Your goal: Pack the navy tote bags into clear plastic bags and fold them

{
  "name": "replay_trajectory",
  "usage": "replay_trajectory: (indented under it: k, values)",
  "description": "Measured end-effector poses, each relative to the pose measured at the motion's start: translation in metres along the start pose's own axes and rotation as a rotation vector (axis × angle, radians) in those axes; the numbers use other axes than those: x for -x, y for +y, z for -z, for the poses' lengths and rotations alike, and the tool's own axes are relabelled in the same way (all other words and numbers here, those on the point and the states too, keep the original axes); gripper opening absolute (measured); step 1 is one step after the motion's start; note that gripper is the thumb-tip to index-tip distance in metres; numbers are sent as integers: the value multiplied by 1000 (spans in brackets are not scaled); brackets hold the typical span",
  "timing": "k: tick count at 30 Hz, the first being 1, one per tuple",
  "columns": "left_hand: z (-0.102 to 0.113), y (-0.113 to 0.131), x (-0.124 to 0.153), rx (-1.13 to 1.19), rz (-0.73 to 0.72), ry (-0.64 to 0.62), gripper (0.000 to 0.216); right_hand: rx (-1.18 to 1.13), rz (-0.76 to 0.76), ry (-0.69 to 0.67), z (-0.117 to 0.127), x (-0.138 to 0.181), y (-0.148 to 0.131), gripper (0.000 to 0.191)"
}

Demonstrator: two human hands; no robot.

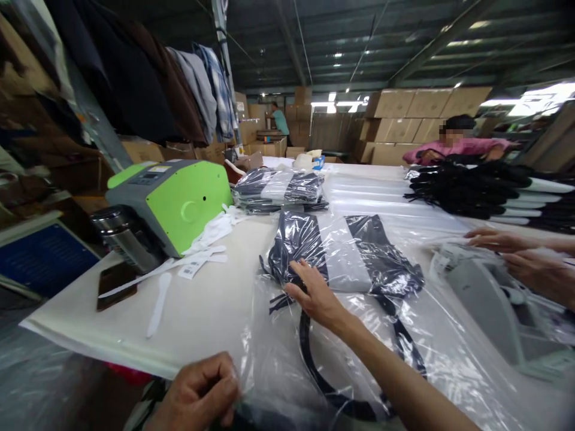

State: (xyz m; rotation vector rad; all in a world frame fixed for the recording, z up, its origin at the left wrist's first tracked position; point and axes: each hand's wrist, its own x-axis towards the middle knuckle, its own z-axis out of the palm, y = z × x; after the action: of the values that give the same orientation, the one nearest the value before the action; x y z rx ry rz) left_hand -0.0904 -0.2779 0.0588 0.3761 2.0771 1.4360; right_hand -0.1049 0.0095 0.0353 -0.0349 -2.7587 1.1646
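Observation:
A clear plastic bag (449, 353) lies across the white table (202, 317) in front of me. Inside it is a folded dark fabric item with a grey panel (345, 251) and a long black strap (323, 383). My right hand (314, 293) reaches forward with its fingers stretched flat on the near edge of the folded item, seemingly under the plastic. My left hand (197, 392) is at the bottom of the view, fingers closed on the near edge of the plastic bag.
A green and grey machine (171, 197) stands at left beside a steel tumbler (121, 239), a phone (114, 286) and white label strips (202, 251). Packed bags (278, 188) lie behind. Another person's hands (516, 257) work at right; black goods (471, 185) and cardboard boxes (426, 105) lie beyond.

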Motion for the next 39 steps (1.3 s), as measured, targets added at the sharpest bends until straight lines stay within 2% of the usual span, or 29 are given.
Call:
replay_trajectory:
  k: [3, 5, 7, 8, 11, 13, 16, 18, 20, 22, 25, 28, 31, 36, 39]
  values:
    - [-20, 51, -44, 53, -145, -89, 45, -566, 15, -121, 26, 44, -25, 67]
    - [-44, 72, -86, 125, -234, -112, 43, -767, 1, -172, 36, 62, -29, 82]
    - [-73, 81, -129, 196, -265, -166, 41, -750, -69, -79, 38, 65, -20, 96]
    - [-86, 82, -149, 210, -251, -201, 41, -709, -125, -1, 38, 61, -9, 97]
    - [-111, 79, -186, 214, -239, -223, 43, -610, -295, 183, 34, 40, 32, 76]
    - [-107, 75, -194, 99, -347, -108, 44, -585, -371, 235, 34, 30, 59, 59]
    - [-77, 64, -190, -305, -562, 93, 36, -639, -424, 234, 38, 28, 82, 38]
    - [-53, 52, -184, -548, -597, 125, 34, -718, -433, 198, 42, 31, 87, 31]
    - [-37, 41, -180, -674, -575, 112, 35, -765, -440, 169, 47, 33, 84, 30]
    - [-31, 34, -180, -725, -565, 100, 34, -767, -461, 143, 52, 31, 79, 31]
    - [-36, 34, -185, -748, -564, 71, 23, -705, -473, 99, 56, 25, 73, 24]
    - [-41, 39, -191, -766, -560, 73, 12, -646, -409, 83, 56, 17, 73, 15]
    - [-37, 40, -194, -778, -551, 75, 16, -563, -340, 113, 59, 12, 78, 12]
    - [-16, 30, -198, -842, -503, 159, 24, -93, -191, 188, 70, 10, 79, 13]
    - [-14, 23, -204, -868, -490, 194, 31, 120, -132, 205, 74, 6, 77, 14]
